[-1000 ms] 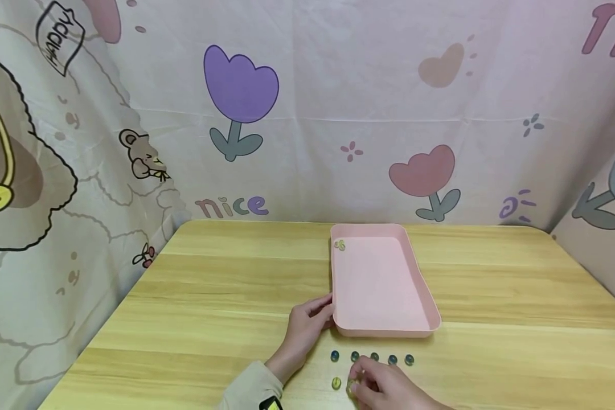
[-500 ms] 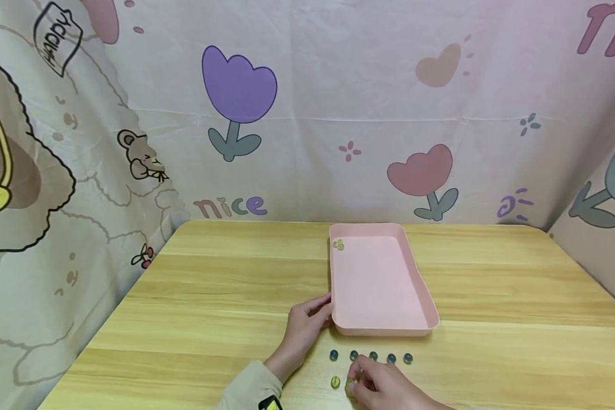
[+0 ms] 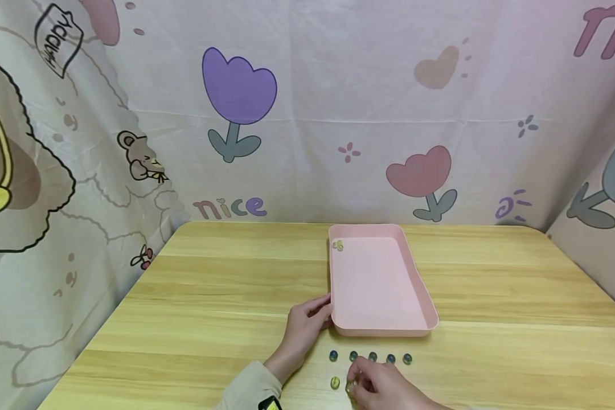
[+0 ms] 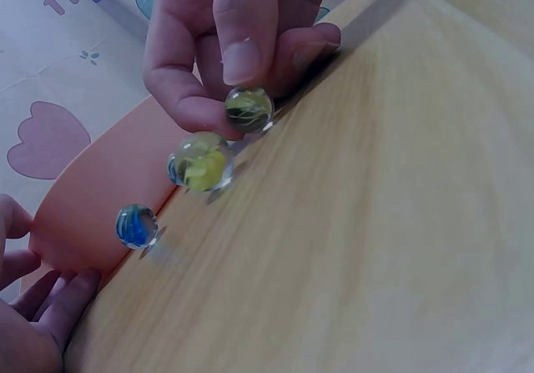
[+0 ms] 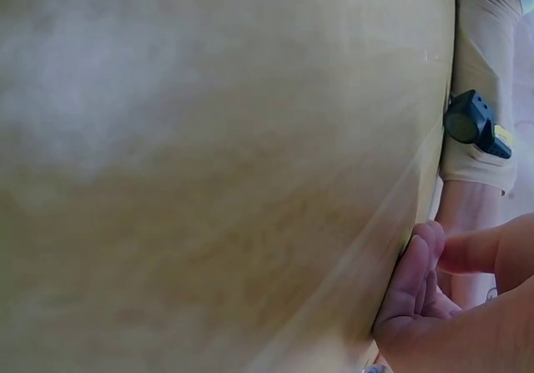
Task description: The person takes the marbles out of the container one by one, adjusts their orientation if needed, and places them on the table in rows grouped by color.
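My right hand (image 3: 381, 384) is low over the table, thumb and fingertips pinching a yellow-green marble (image 4: 249, 109). To its left a second yellow marble (image 3: 335, 382) lies on the wood. Beyond them runs a row of several blue marbles (image 3: 333, 356), one partly behind the right hand's knuckles. With its fingers against the outer wall, my left hand (image 3: 303, 330) touches the near left side of a pink tray (image 3: 384, 332). A few pale yellow marbles (image 3: 338, 245) sit in the tray's far left corner. In the right wrist view, the right hand's fingers (image 5: 409, 277) hide the pinched marble.
The wooden table (image 3: 225, 273) reaches back to a hanging cloth (image 3: 318, 85) printed with flowers. Another stretch of cloth hangs along the left side. A dark wrist camera (image 5: 470, 121) is strapped over the left sleeve (image 5: 484, 56).
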The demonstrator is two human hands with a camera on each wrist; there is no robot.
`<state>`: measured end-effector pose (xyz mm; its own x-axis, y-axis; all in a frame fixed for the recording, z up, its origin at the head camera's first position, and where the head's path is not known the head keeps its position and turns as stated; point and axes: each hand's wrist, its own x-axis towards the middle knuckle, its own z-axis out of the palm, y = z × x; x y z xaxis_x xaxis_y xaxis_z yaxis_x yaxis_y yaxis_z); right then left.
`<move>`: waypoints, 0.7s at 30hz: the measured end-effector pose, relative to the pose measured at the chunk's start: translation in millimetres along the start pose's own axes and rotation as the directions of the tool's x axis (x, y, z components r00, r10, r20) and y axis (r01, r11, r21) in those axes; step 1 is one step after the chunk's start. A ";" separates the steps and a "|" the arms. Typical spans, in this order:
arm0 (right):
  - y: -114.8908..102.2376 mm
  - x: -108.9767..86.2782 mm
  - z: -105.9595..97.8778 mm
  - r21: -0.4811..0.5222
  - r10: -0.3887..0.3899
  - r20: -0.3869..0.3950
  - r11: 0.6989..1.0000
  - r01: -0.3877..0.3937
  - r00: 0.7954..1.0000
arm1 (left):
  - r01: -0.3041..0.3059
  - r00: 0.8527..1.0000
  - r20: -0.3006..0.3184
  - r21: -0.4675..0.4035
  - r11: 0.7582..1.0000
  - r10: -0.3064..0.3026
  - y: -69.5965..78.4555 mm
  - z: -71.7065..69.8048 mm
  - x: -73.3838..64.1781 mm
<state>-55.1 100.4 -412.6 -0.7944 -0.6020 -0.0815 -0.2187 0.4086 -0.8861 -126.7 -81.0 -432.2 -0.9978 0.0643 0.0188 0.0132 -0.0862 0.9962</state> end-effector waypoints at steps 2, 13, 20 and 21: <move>0.9 -0.3 0.6 -0.006 -0.007 -0.002 1.000 0.007 1.000 | 0.003 1.000 -0.003 0.004 1.000 -0.003 -0.1 0.0 0.0; 2.7 1.0 1.1 -0.015 0.001 -0.002 1.000 -0.001 1.000 | 0.010 1.000 -0.010 0.013 1.000 -0.010 -0.2 -0.3 -0.3; 0.8 0.6 -0.3 -0.028 0.014 0.000 1.000 -0.014 1.000 | 0.010 1.000 -0.004 0.003 1.000 -0.010 0.0 0.3 -0.6; 0.6 0.8 -0.2 -0.026 0.015 0.002 1.000 -0.015 1.000 | 0.011 1.000 -0.003 0.001 1.000 -0.011 0.0 0.2 -0.7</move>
<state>-56.0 100.3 -413.1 -0.7962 -0.5974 -0.0958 -0.2214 0.4351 -0.8728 -126.0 -80.8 -432.1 -0.9981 0.0618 0.0078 0.0026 -0.0842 0.9964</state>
